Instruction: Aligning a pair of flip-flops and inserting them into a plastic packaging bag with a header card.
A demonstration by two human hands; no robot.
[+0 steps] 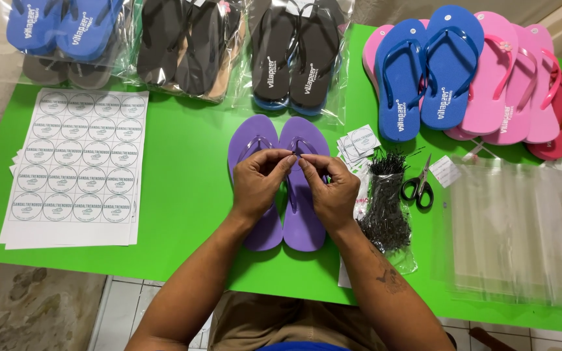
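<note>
Fingers: left hand (257, 183) and right hand (330, 190) pinch fingertips together over the straps of the purple flip-flop pair (285, 182); something small and dark between them, too small to tell.
Progress: judged mid-way; bagged pairs are done, the purple pair and loose ones remain unbagged.
Green table (183, 169): purple pair lies at its middle.
Loose blue and pink flip-flops (469, 78): far right of purple pair, unbagged.
Bagged flip-flops (177, 45): beyond purple pair, clear bags, blue and black.
Clear bag stack (508, 227): right of purple pair, flat, empty.
Sticker sheet (76, 162): left of purple pair, white, rows of round labels.
Black fastener bundle (382, 201): just right of purple pair.
White tags (359, 143): small squares, upper right of purple pair.
Scissors (419, 185): past the fasteners.
</note>
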